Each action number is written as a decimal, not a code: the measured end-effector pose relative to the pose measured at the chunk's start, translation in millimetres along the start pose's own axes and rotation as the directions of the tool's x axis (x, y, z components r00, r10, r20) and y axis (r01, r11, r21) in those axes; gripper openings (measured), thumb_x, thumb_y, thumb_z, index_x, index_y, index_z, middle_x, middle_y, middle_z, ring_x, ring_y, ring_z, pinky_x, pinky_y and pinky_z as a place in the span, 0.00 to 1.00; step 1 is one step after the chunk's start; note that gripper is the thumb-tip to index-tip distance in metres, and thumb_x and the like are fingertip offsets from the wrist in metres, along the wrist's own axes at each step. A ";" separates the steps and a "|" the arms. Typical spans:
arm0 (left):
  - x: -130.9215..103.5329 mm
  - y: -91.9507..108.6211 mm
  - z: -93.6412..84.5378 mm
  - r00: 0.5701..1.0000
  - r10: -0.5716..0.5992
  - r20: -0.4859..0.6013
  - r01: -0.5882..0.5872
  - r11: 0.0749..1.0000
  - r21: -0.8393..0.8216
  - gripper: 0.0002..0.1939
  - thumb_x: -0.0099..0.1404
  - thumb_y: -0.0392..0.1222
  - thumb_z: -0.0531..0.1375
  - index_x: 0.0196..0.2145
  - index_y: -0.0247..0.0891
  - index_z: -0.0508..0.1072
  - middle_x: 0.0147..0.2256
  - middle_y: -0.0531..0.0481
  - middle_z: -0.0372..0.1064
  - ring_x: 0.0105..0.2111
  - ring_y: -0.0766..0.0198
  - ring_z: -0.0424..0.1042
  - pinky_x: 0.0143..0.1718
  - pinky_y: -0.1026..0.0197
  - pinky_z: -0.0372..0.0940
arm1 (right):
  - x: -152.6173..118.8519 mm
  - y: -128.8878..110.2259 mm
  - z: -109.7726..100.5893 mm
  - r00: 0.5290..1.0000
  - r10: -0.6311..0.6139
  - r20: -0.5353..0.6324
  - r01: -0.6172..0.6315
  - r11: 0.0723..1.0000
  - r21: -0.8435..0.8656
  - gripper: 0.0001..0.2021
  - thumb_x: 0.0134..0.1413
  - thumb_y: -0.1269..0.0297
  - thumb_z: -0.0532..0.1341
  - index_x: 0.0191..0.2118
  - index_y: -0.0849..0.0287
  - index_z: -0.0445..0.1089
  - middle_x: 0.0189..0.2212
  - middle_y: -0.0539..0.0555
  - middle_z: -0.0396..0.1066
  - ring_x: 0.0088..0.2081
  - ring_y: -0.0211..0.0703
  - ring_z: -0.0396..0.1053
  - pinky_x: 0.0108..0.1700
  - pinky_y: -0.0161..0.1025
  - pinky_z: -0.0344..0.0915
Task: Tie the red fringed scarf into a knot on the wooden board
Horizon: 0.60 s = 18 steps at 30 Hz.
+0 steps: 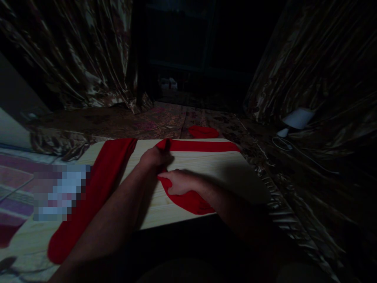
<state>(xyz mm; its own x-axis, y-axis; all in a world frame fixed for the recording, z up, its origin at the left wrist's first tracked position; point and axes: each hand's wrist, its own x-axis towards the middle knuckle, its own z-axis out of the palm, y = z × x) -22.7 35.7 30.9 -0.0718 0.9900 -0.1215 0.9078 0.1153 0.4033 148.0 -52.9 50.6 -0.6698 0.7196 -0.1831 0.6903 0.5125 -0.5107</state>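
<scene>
A long red cloth (203, 146) runs along the far edge of a pale wooden board (218, 165) and bends toward me at its left end. My left hand (156, 156) is closed around the cloth at that bend, its fingertips partly in shadow. Just nearer and to the right, my right hand (181, 181) grips the cloth's near part, with the index finger reaching forward and the thumb lower down. Red fabric bulges out beneath the right wrist. Another folded red cloth (91, 196) lies lengthwise on the board's left side, beside my left forearm.
Beyond the board, a red bundle (203, 131) rests on a patterned cover (165, 118). At right stands a small white lamp (297, 118) with a cord. Patterned curtains (97, 55) hang on both sides. A blurred-out patch (61, 192) covers something at left, near a striped cloth (14, 177).
</scene>
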 end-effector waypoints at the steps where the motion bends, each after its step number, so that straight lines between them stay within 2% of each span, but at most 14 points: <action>1: 0.9 -1.2 0.5 1.000 0.009 0.004 -0.009 1.000 0.023 0.23 0.56 0.62 0.63 0.38 0.39 0.79 0.33 0.42 0.78 0.38 0.48 0.78 0.34 0.58 0.67 | 1.1 -0.5 1.0 1.000 -0.002 0.024 0.002 1.000 -0.018 0.39 0.43 0.68 0.66 0.65 0.46 0.64 0.57 0.52 0.72 0.53 0.52 0.73 0.51 0.40 0.69; 4: 5.4 -6.4 1.1 0.999 0.000 -0.034 0.000 1.000 -0.004 0.13 0.58 0.50 0.62 0.32 0.38 0.79 0.30 0.40 0.77 0.36 0.48 0.78 0.34 0.57 0.66 | 3.3 0.3 1.1 0.999 -0.005 0.052 0.007 0.999 -0.044 0.39 0.43 0.67 0.66 0.66 0.46 0.63 0.57 0.52 0.73 0.52 0.52 0.73 0.50 0.40 0.69; 7: 10.9 -12.3 -0.1 0.996 -0.048 -0.071 0.030 0.973 -0.229 0.12 0.58 0.49 0.62 0.29 0.37 0.78 0.28 0.41 0.76 0.33 0.50 0.77 0.32 0.57 0.67 | 3.4 2.1 -2.0 0.997 -0.021 0.071 0.025 0.998 -0.053 0.40 0.45 0.65 0.65 0.67 0.47 0.62 0.58 0.54 0.72 0.53 0.53 0.73 0.50 0.40 0.68; 10: 12.6 -14.9 -2.1 0.989 -0.148 0.008 0.124 0.800 -0.588 0.12 0.59 0.49 0.62 0.28 0.36 0.77 0.23 0.45 0.73 0.25 0.56 0.74 0.25 0.59 0.65 | 3.0 1.8 -5.5 0.995 -0.045 0.094 0.050 0.997 -0.053 0.40 0.45 0.64 0.65 0.68 0.49 0.61 0.58 0.55 0.71 0.53 0.53 0.72 0.50 0.40 0.68; 12: 10.3 -13.6 -3.3 0.979 -0.170 0.110 0.196 0.656 -0.729 0.12 0.59 0.47 0.62 0.28 0.35 0.76 0.19 0.46 0.70 0.20 0.58 0.71 0.20 0.60 0.64 | 2.7 0.0 -6.9 0.993 -0.061 0.099 0.065 0.997 -0.037 0.40 0.45 0.66 0.66 0.68 0.50 0.62 0.58 0.54 0.72 0.53 0.52 0.72 0.50 0.38 0.67; 15: 3.7 -8.9 -4.9 0.962 -0.146 0.231 0.273 0.471 -0.839 0.09 0.59 0.43 0.63 0.28 0.34 0.75 0.18 0.46 0.70 0.17 0.58 0.70 0.17 0.60 0.65 | 2.7 -2.4 -5.6 0.991 -0.086 0.105 0.082 0.996 0.043 0.38 0.45 0.68 0.68 0.66 0.53 0.64 0.54 0.54 0.75 0.50 0.48 0.73 0.48 0.36 0.67; 17: -0.6 -5.3 -5.9 0.957 -0.148 0.249 0.287 0.372 -0.883 0.05 0.57 0.39 0.64 0.29 0.33 0.76 0.18 0.47 0.71 0.16 0.59 0.69 0.17 0.61 0.66 | 3.9 -1.3 -2.7 0.991 -0.103 0.080 0.089 0.982 0.165 0.32 0.50 0.64 0.68 0.63 0.56 0.68 0.48 0.54 0.77 0.46 0.45 0.74 0.45 0.34 0.68; 18: -2.3 -3.6 -6.5 0.957 -0.158 0.243 0.284 0.353 -0.892 0.04 0.57 0.37 0.64 0.29 0.32 0.76 0.18 0.48 0.71 0.15 0.60 0.69 0.16 0.62 0.66 | 5.1 0.7 -1.2 0.995 -0.095 0.038 0.084 0.970 0.229 0.27 0.53 0.62 0.67 0.60 0.58 0.71 0.45 0.54 0.78 0.44 0.43 0.75 0.43 0.34 0.68</action>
<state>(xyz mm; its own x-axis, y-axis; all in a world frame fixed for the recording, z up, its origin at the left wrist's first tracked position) -28.4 33.5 35.6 -0.1113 0.9097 -0.4002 -0.0688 0.3946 0.9163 145.4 -48.3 50.3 -0.7425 0.6492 -0.1651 0.5502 0.4503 -0.7032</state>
